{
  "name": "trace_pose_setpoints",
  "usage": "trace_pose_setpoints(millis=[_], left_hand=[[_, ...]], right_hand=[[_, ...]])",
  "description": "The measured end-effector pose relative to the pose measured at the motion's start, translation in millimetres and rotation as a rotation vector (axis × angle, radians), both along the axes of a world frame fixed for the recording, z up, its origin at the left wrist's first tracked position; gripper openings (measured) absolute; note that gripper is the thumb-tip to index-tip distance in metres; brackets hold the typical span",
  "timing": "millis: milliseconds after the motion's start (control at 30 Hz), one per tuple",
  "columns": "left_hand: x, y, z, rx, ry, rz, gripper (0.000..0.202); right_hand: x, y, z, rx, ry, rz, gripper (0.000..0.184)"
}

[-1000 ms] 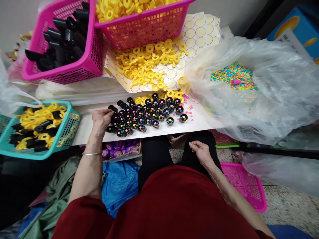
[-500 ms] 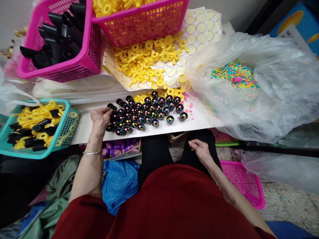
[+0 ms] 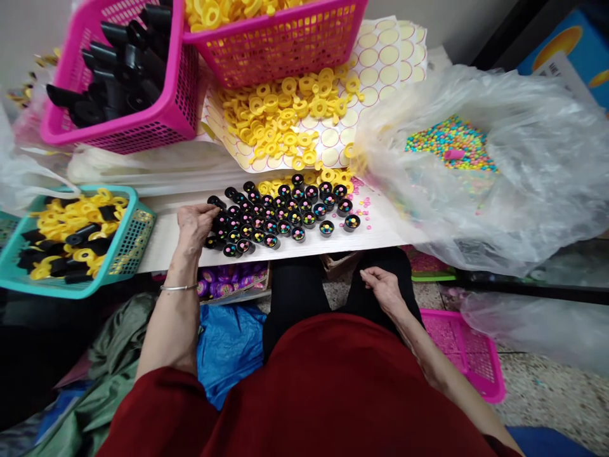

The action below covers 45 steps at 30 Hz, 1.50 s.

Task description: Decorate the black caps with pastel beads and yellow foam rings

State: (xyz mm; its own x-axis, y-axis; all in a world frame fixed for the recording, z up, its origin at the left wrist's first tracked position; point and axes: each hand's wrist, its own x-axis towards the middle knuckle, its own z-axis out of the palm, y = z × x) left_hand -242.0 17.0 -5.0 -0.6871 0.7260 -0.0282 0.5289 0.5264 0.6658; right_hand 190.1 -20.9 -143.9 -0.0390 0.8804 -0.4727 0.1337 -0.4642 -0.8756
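Observation:
My left hand [image 3: 196,223] reaches to the left end of a cluster of small black cups [image 3: 271,226] on a white work surface. Its fingers are pinched together against the leftmost cups; whether they grip a cup or a small bead is hidden. Many of the cups hold tiny pink, yellow and blue beads [image 3: 298,233]. Over my right thigh, away from the cups, rests my right hand [image 3: 383,287], fingers curled and closed, with nothing showing in them. Yellow ring-shaped pieces [image 3: 280,114] lie heaped behind the cups on a sheet of round stickers [image 3: 390,57].
At the back stand a pink basket [image 3: 176,108] of black tubes and another pink basket [image 3: 285,47] of yellow pieces. A teal basket [image 3: 130,231] with mixed black and yellow parts is at the left. A clear plastic bag [image 3: 537,171] of coloured beads spreads over the right side.
The view has shifted slightly, so the table things appear a little further right. My left hand stays at the leftmost cups, and my right hand has not visibly moved.

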Motion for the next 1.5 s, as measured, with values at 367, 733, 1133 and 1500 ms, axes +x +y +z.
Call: trace_pose_setpoints(millis=[367,733,1133,1500], left_hand=[[8,-4,19.7,0.305,-0.159,0.048,0.013],[158,-46,61.3,0.219,-1.349,-0.134,0.063],[230,-55,26.3,0.192,-1.764,-0.132,0.059],[230,-69,7.6,0.238,-1.837,-0.169,0.048]], right_hand=[[1,-1,4.5,0.032,-0.050,0.044,0.043],[-70,5,140.2,0.997,-0.099,0.413,0.011],[-74,4,143.2,1.241,-0.607,0.546,0.022],[-76,7,133.3,1.286,-0.521,0.757,0.022]])
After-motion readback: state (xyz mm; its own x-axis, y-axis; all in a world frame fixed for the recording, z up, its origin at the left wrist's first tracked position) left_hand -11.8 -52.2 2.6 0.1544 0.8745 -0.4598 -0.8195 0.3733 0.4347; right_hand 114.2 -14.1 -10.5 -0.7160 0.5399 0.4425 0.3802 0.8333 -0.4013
